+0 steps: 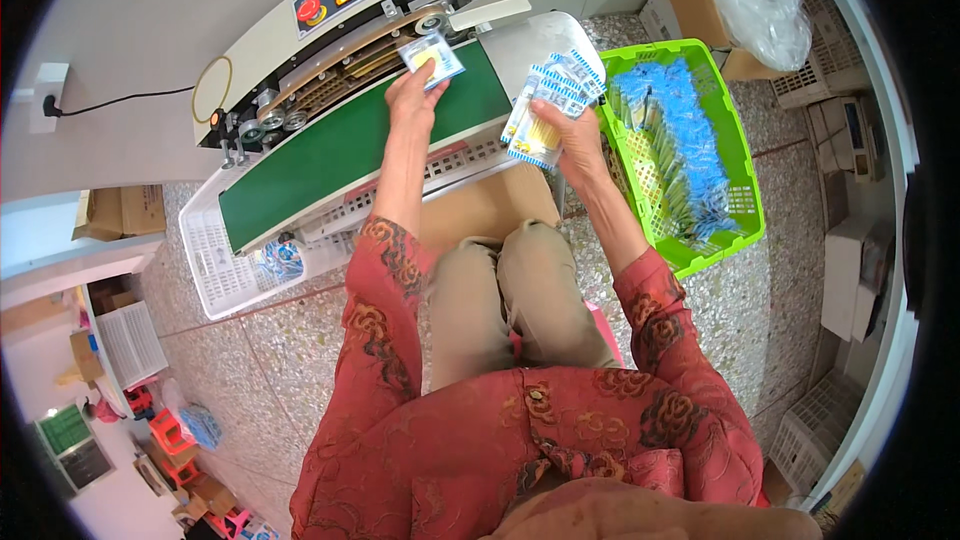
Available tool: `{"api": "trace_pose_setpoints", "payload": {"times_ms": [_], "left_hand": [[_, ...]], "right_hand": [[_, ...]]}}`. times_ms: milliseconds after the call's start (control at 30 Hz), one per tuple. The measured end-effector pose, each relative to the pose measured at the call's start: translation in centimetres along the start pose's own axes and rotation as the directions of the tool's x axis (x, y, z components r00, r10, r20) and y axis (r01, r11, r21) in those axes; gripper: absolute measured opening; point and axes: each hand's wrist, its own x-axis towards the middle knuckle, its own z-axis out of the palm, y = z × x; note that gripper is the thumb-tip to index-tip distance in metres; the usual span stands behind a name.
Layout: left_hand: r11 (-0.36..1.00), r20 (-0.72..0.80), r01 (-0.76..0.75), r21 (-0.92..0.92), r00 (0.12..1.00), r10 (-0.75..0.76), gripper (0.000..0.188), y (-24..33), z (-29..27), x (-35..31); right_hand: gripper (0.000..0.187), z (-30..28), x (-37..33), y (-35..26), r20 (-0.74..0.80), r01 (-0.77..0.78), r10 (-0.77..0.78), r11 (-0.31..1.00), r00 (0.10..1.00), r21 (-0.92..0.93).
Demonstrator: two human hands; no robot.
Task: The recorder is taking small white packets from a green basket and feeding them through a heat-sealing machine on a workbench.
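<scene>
My left hand (412, 95) is closed on one small clear packet (436, 58) with a yellow item inside. It holds the packet at the infeed end of a band sealing machine (330, 25), above the green conveyor belt (370, 145). My right hand (572, 132) grips a fanned bunch of similar packets (545, 105) with blue-and-white striped edges, over the metal plate (545, 35) at the belt's right end. Beside that hand stands a bright green crate (753, 165) filled with rows of blue-edged packets (685, 130).
Under the belt's left end sits a white plastic basket (205, 270) holding some packets (280, 258). An open cardboard box (485, 205) is by my knees. A carton (690, 0) with a clear plastic bag (760, 5) stands behind the green crate. A power cord (120, 100) runs to the machine.
</scene>
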Motion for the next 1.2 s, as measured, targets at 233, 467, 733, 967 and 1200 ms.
{"api": "trace_pose_setpoints", "payload": {"times_ms": [233, 467, 733, 967, 1200], "left_hand": [[0.953, 0.139, 0.237, -0.19, 0.967, -0.213, 0.033, 0.3, -2.9, -3.5], [0.902, 0.332, -0.091, 0.421, 0.941, -0.06, 0.029, -1.3, 2.0, -11.2], [0.501, 0.463, -0.559, 0.661, 0.829, 0.314, 0.021, -1.8, 3.6, -11.6], [0.795, 0.324, -0.38, 0.473, 0.914, 0.243, 0.018, -2.2, 3.9, -11.1], [0.942, 0.446, -0.132, 0.309, 0.895, -0.021, 0.017, -2.3, 4.3, -9.7]], "right_hand": [[0.029, 0.7, 0.1, 0.1, 0.023, -0.013, 0.012, 1.0, 1.0, 0.022], [0.028, 1.2, 0.1, -0.2, 0.035, -0.004, 0.004, 1.0, 0.999, 0.013], [0.027, 0.8, -0.2, -0.8, 0.01, 0.009, -0.009, 0.998, 1.0, 0.055], [0.031, 0.5, 0.6, -0.8, -0.07, 0.082, -0.076, 0.992, 0.995, 0.1], [0.031, -0.3, 1.2, -0.9, -0.097, 0.135, -0.129, 0.989, 0.987, 0.067]]}}
